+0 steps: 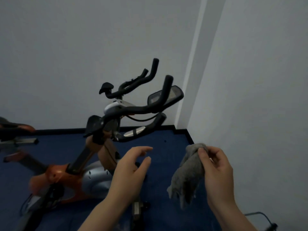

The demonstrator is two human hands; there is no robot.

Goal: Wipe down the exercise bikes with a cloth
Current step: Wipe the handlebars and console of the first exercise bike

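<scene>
Cloth (186, 174) dangles from right hand (216, 165); left hand (131, 167) hovers relaxed

The left hand (129, 170) covers part of the exercise bike (80, 177), hiding the silver flywheel housing's right side and the frame behind it. Both forearms run off the bottom edge. The right hand (216, 170) hides the part of the grey cloth (186, 177) under its fingers. A second bike (15, 130) is cut off by the left edge, only its seat and a rail showing. The console screen (166, 95) is too dim to read. A black cable (260, 219) leaves the bottom right corner, its end blurred.
</scene>
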